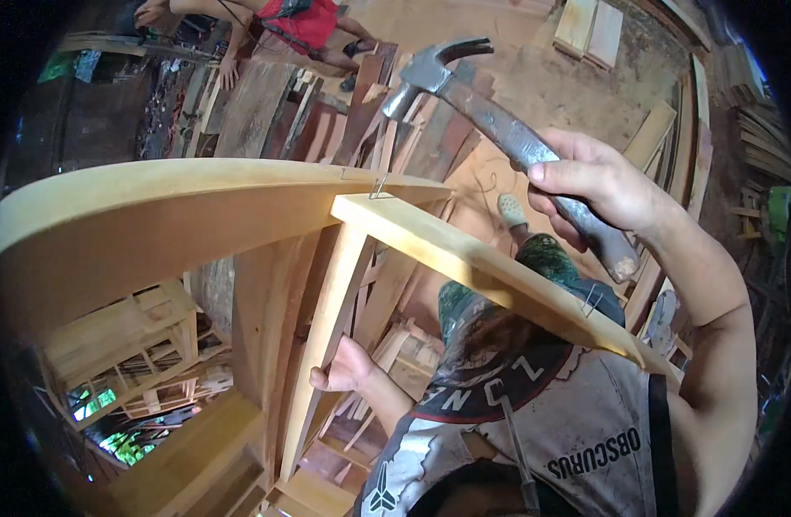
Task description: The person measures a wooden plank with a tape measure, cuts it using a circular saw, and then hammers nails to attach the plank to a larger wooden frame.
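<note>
My right hand (589, 181) is wrapped round the handle of a claw hammer (490, 116). The metal head is raised at the upper middle, with its claw toward the far side. Below it, thin nails (379, 184) stick up where a pale wooden rail (464, 263) meets a long board (171, 177). More nails (591, 302) stand in the rail nearer my body. Under that joint, my left hand (348, 366) grips a narrow wooden upright (322, 345), its thumb across the wood and its other fingers partly hidden behind.
Another person in red shorts (305, 30) is at the far left, beside leaning planks (253, 108). Short boards (589, 33) lie on the dirt floor at the far right. Long timbers (693, 146) run along the right side. A slatted wooden frame (128, 336) stands at left.
</note>
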A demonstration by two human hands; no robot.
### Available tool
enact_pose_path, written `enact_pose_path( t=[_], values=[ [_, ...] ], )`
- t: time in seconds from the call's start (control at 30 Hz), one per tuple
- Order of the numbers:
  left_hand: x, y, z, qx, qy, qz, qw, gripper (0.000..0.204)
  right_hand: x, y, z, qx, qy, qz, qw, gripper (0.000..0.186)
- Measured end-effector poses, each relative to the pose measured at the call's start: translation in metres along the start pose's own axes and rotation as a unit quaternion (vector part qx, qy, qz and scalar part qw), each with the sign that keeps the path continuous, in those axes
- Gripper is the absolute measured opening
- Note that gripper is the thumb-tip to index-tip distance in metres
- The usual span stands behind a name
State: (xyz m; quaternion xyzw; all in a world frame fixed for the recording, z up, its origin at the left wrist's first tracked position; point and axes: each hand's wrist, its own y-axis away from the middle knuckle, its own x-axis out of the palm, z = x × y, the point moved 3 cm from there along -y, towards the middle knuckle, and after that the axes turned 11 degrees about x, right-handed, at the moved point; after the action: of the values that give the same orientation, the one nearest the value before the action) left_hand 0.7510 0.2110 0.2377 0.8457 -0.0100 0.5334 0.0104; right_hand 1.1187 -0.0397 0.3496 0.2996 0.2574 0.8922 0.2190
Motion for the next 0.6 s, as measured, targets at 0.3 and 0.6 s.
enact_pose_path(
  t=[0.3, 0.6],
  values=[
    [-0.003, -0.002, -0.002, -0.017, 0.011, -0.016, 1.000, 0.079, -0.010, 0.015, -0.003, -0.016, 0.022, -0.120, 0.992, 0.028],
    [0.015, 0.003, 0.006, 0.018, 0.011, -0.051, 0.999, 0.080, 0.009, 0.007, -0.007, 0.044, 0.091, -0.095, 0.990, 0.027]
  ],
)
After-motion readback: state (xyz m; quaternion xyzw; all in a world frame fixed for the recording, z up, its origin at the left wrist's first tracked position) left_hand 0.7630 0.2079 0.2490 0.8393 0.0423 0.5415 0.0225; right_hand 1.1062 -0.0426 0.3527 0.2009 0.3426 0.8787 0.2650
